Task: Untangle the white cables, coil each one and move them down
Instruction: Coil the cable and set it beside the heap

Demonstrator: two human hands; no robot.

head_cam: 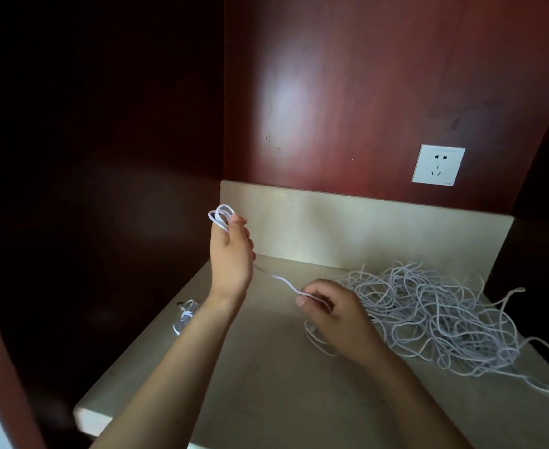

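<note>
Left hand [231, 254], raised, pinches a small upright cable coil [222, 217] at its fingertips; the free strand [286, 283] slants down-right to the right hand [334, 311], which pinches it just beside the tangled cable pile [435, 315] on the beige countertop [266, 384].

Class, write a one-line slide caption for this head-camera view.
Left hand holds a small cable coil; right hand pinches a strand beside the tangled pile.
</note>
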